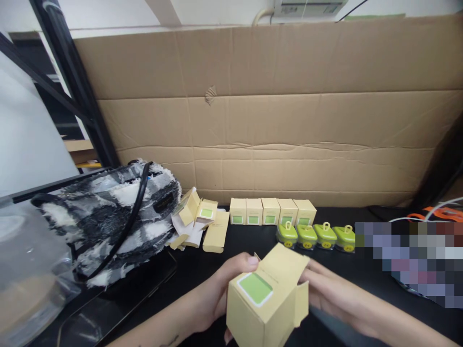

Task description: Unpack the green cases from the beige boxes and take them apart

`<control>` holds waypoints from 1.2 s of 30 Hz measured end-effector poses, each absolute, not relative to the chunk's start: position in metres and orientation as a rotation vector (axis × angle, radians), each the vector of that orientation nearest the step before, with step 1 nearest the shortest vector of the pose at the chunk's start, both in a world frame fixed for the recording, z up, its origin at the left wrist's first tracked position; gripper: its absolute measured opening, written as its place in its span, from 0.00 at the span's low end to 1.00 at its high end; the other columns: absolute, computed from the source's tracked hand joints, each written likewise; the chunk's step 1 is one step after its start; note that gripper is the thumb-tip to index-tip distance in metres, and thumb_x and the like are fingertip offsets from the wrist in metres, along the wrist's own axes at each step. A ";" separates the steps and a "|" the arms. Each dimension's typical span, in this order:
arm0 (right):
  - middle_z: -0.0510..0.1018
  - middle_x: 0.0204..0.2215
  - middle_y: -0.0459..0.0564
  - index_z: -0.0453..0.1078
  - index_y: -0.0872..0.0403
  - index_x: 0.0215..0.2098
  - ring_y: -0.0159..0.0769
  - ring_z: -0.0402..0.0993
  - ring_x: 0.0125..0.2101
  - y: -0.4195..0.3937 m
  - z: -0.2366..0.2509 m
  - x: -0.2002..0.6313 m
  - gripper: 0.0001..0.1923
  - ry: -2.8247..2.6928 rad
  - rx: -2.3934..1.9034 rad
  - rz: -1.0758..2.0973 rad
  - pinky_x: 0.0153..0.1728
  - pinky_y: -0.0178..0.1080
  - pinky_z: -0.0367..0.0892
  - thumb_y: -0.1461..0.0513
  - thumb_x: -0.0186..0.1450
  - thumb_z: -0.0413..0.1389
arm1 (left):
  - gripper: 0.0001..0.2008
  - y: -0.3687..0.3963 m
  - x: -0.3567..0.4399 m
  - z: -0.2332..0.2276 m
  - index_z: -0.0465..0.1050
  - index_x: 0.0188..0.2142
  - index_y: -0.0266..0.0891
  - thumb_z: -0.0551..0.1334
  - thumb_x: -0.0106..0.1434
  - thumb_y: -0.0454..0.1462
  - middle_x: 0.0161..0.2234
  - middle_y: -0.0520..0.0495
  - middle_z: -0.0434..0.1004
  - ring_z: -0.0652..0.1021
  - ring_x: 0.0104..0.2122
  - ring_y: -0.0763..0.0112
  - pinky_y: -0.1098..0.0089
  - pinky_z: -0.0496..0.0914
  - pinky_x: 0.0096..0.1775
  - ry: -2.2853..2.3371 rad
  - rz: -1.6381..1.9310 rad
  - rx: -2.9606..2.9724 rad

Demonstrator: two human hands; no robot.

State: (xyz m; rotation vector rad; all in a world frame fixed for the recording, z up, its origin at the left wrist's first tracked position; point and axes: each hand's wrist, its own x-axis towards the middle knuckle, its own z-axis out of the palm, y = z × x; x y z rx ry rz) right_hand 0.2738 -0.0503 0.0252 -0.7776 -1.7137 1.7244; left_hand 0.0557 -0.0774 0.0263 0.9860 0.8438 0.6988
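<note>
Backdrop: big creased cardboard sheet point(275, 115) stands upright along the far edge of a black table point(361, 279), white wall above it.
Held item: small pale yellow carton point(265, 299) with a green label on its face, tilted, top flaps open, low centre, close to the camera.
Left hand: my left hand point(217, 294) wraps the carton's left side, thumb tip on the top edge by a flap, fingers curled underneath; gripping it.
Right hand: my right hand point(325, 294) is at the carton's right side against the open side flap, fingers partly hidden behind the carton; seems to hold it, grip not fully visible.
Row of boxes: five closed yellow boxes point(271, 211) side by side, touching, at the foot of the cardboard.
Green pieces: four green lidded containers point(315, 235) in a line just in front of the boxes' right end.
Loose cartons: heap of opened and flat cartons point(202, 221) left of the row.
Bag: furry black-and-white bag point(108, 217) with black strap, far left, touching the heap.
Left edge: clear plastic wrap point(25, 270), black metal frame point(72, 82) behind.
Right edge: blurred patch, orange and white cables point(439, 212) near it.
</note>
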 end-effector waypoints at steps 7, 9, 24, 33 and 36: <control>0.70 0.48 0.57 0.59 0.53 0.51 0.45 0.66 0.51 0.003 0.053 0.269 0.23 -2.298 -0.863 0.399 0.51 0.53 0.63 0.67 0.58 0.55 | 0.23 -0.074 0.060 0.008 0.51 0.38 0.43 0.66 0.54 0.44 0.28 0.55 0.71 0.71 0.26 0.77 0.76 0.63 0.28 0.757 1.069 1.379; 0.71 0.45 0.59 0.62 0.54 0.49 0.48 0.65 0.51 0.016 0.053 0.264 0.22 -2.369 -0.870 0.300 0.49 0.54 0.64 0.69 0.56 0.56 | 0.24 -0.073 0.063 0.003 0.49 0.38 0.44 0.66 0.51 0.38 0.31 0.55 0.70 0.72 0.28 0.76 0.76 0.63 0.28 0.819 1.054 1.438; 0.72 0.44 0.52 0.64 0.54 0.50 0.37 0.68 0.50 -0.042 0.024 0.292 0.19 -2.331 -0.389 -0.411 0.54 0.41 0.64 0.71 0.62 0.50 | 0.27 -0.075 0.067 0.025 0.69 0.47 0.29 0.64 0.55 0.47 0.43 0.34 0.77 0.78 0.41 0.57 0.61 0.70 0.43 0.822 1.057 0.921; 0.83 0.31 0.47 0.72 0.55 0.37 0.30 0.78 0.37 -0.055 0.032 0.279 0.22 -2.217 -0.171 -0.756 0.51 0.33 0.67 0.70 0.71 0.37 | 0.25 -0.077 0.071 0.008 0.76 0.43 0.30 0.65 0.54 0.49 0.37 0.37 0.81 0.80 0.34 0.65 0.67 0.73 0.39 0.743 0.929 0.804; 0.83 0.31 0.49 0.71 0.55 0.34 0.33 0.80 0.35 -0.058 0.032 0.278 0.19 -2.209 -0.205 -0.711 0.44 0.37 0.73 0.70 0.71 0.40 | 0.23 -0.077 0.071 0.009 0.76 0.44 0.29 0.61 0.58 0.47 0.37 0.36 0.81 0.80 0.34 0.65 0.68 0.73 0.38 0.773 0.916 0.792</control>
